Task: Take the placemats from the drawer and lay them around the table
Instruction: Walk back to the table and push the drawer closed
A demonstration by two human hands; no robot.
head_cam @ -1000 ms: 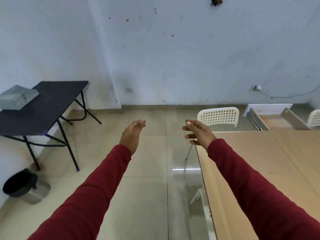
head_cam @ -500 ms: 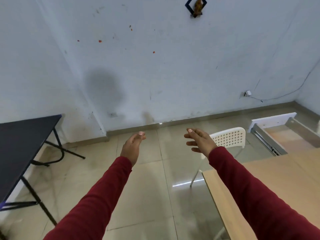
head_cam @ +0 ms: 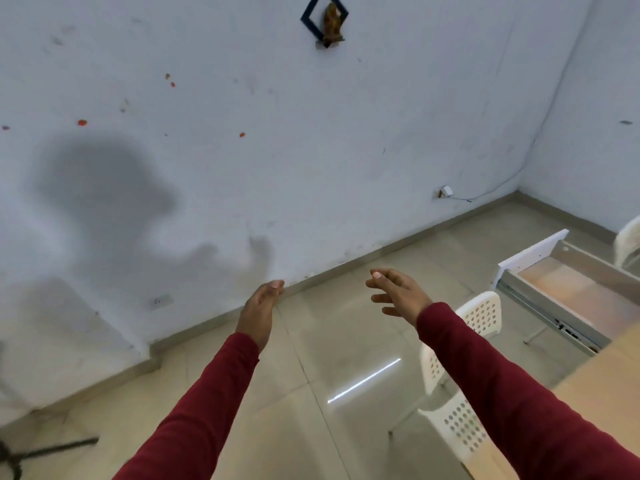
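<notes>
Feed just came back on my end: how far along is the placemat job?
Done: the drawer stands pulled open, and the part in view looks bare. In hand: nothing; the left hand and right hand are open and empty. Left: no placemat shows on the visible table corner, so fetching and laying apparently remain.

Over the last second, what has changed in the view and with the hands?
The view swung right and up: the black side table has slid out at the left, and the open drawer now shows more fully at the right, nearer. Neither hand took or released anything. The left hand and right hand remain raised, open and empty.
</notes>
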